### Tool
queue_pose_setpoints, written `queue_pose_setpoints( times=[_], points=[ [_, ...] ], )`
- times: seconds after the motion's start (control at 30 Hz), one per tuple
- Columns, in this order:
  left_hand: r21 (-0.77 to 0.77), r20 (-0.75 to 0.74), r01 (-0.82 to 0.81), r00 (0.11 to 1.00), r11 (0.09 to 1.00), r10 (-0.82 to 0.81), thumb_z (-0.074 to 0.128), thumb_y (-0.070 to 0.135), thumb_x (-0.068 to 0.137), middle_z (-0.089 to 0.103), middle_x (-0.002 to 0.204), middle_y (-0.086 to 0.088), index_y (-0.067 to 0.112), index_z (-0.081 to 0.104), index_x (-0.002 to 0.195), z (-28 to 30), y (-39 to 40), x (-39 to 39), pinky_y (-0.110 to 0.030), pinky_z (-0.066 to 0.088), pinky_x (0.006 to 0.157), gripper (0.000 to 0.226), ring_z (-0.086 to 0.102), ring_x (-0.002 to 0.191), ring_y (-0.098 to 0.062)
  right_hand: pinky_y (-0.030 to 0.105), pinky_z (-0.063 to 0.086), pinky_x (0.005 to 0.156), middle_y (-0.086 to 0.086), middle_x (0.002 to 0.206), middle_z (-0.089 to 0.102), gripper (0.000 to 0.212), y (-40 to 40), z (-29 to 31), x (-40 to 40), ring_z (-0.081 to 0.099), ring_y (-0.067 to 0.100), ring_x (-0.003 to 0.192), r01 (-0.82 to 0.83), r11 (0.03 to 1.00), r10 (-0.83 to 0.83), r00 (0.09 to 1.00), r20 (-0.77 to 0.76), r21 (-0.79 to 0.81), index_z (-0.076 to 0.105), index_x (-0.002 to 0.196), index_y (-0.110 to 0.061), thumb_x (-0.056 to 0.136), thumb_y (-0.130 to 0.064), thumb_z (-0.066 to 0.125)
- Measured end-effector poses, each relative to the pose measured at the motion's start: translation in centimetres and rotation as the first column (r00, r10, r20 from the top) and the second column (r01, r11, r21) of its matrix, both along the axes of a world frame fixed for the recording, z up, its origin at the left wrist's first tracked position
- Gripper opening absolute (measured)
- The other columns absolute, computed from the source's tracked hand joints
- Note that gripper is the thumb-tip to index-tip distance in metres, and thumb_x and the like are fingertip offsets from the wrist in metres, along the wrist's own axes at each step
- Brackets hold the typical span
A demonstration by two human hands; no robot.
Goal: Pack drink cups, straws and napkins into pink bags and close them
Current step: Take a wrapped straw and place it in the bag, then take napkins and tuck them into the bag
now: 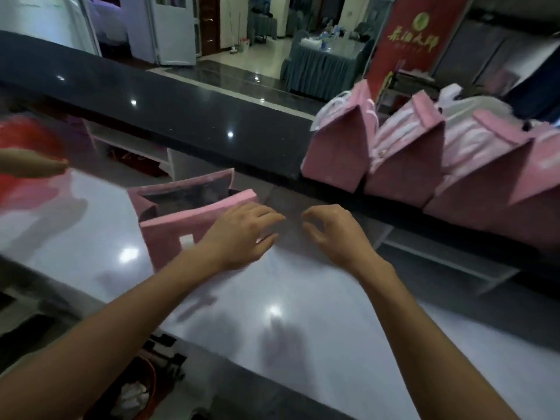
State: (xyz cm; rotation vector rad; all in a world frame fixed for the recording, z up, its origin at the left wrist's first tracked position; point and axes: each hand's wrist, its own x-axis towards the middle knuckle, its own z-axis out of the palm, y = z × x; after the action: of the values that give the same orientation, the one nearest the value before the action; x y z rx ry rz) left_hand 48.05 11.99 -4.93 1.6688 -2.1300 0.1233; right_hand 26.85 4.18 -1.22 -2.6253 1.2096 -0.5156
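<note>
While the open pink bag (194,213) stands upright, mouth up, both hands (242,234) hover loose, empty.

open bag (194,213) left on counter (303,344) – closed bags (406,153) right, behind

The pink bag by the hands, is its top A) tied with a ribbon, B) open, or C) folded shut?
B: the pink bag by the left hand stands on the white counter with its top spread apart, the dark inside showing, unlike the closed bags behind.
</note>
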Motion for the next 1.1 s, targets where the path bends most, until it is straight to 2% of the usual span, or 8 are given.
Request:
queue_pose_setpoints(
  times=[0.07, 0.17, 0.23, 0.33, 0.57, 0.87, 0.97, 1.1],
  points=[
    [0.035, -0.002, 0.041, 0.999, 0.999, -0.041, 0.06, 0.035, 0.096, 0.064, 0.132, 0.0, 0.024, 0.061, 0.135, -0.2, -0.6, -5.0, -0.044, 0.049, 0.098, 0.04, 0.058, 0.122, -0.023, 0.047, 0.055, 0.082, 0.003, 0.109, 0.072, 0.018, 1.4, -1.3, -5.5, 0.065, 0.027, 0.099, 0.094, 0.995, -0.093, 0.995, -0.043, 0.031, 0.07, 0.108, -0.015, 0.095, -0.021, 0.059],
    [0.093, 0.011, 0.099, 0.995, 0.991, -0.101, 0.055, 0.03, 0.1, 0.058, 0.141, 0.003, 0.027, 0.054, 0.142, -0.5, -0.6, -13.1, -0.042, 0.042, 0.103, 0.042, 0.051, 0.129, -0.021, 0.048, 0.055, 0.08, 0.008, 0.104, 0.07, 0.018, 4.0, -2.8, -14.1, 0.064, 0.032, 0.095, 0.248, 0.965, -0.241, 0.967, -0.088, 0.085, 0.065, 0.107, -0.012, 0.094, -0.02, 0.054],
    [0.12, 0.029, 0.143, 0.989, 0.982, -0.148, 0.052, 0.031, 0.101, 0.056, 0.143, 0.005, 0.029, 0.052, 0.143, -0.9, -0.5, -18.1, -0.04, 0.04, 0.104, 0.042, 0.049, 0.13, -0.02, 0.048, 0.053, 0.087, 0.007, 0.114, 0.069, 0.023, 6.3, -3.5, -19.8, 0.063, 0.032, 0.105, 0.346, 0.932, -0.337, 0.937, -0.09, 0.109, 0.065, 0.115, -0.013, 0.096, -0.022, 0.053],
    [0.144, 0.003, 0.229, 0.973, 0.963, -0.232, 0.051, 0.033, 0.102, 0.059, 0.14, 0.007, 0.032, 0.054, 0.14, -1.1, 0.2, -25.8, -0.04, 0.041, 0.102, 0.038, 0.051, 0.128, -0.02, 0.041, 0.047, 0.101, -0.002, 0.139, 0.06, 0.037, 10.2, -3.8, -28.1, 0.054, 0.025, 0.125, 0.475, 0.87, -0.465, 0.88, -0.099, 0.134, 0.059, 0.136, -0.023, 0.1, -0.027, 0.054],
    [0.241, -0.027, 0.391, 0.917, 0.888, -0.397, 0.046, 0.039, 0.104, 0.052, 0.148, 0.009, 0.031, 0.05, 0.144, -2.1, 2.3, -41.6, -0.04, 0.039, 0.108, 0.04, 0.045, 0.136, -0.019, 0.036, 0.042, 0.106, -0.005, 0.144, 0.056, 0.038, 18.3, -4.8, -43.7, 0.05, 0.02, 0.131, 0.699, 0.695, -0.696, 0.713, -0.089, 0.167, 0.055, 0.14, -0.026, 0.103, -0.031, 0.051],
    [0.281, 0.013, 0.649, 0.734, 0.707, -0.679, 0.046, 0.039, 0.104, 0.055, 0.146, 0.005, 0.03, 0.05, 0.143, -3.5, 4.2, -58.8, -0.043, 0.042, 0.107, 0.04, 0.048, 0.134, -0.02, 0.04, 0.046, 0.102, -0.003, 0.139, 0.06, 0.035, 26.2, -7.7, -57.2, 0.055, 0.023, 0.124, 0.865, 0.441, -0.874, 0.475, -0.107, 0.239, 0.06, 0.134, -0.026, 0.1, -0.03, 0.053],
    [0.271, 0.068, 0.726, 0.641, 0.632, -0.765, 0.047, 0.04, 0.104, 0.056, 0.145, 0.004, 0.028, 0.049, 0.144, -4.1, 4.4, -64.8, -0.044, 0.045, 0.105, 0.042, 0.051, 0.131, -0.023, 0.039, 0.049, 0.096, -0.002, 0.137, 0.061, 0.036, 27.6, -8.6, -61.3, 0.058, 0.024, 0.12, 0.894, 0.356, -0.91, 0.397, -0.116, 0.27, 0.06, 0.134, -0.027, 0.1, -0.028, 0.052],
    [0.279, 0.053, 0.786, 0.56, 0.551, -0.827, 0.047, 0.039, 0.103, 0.056, 0.145, 0.003, 0.027, 0.049, 0.144, -5.5, 3.4, -72.9, -0.045, 0.046, 0.102, 0.043, 0.051, 0.13, -0.024, 0.038, 0.05, 0.091, 0.004, 0.135, 0.062, 0.039, 28.0, -9.4, -67.5, 0.058, 0.027, 0.118, 0.925, 0.276, -0.935, 0.321, -0.149, 0.261, 0.059, 0.138, -0.024, 0.1, -0.023, 0.049]
  ],
)
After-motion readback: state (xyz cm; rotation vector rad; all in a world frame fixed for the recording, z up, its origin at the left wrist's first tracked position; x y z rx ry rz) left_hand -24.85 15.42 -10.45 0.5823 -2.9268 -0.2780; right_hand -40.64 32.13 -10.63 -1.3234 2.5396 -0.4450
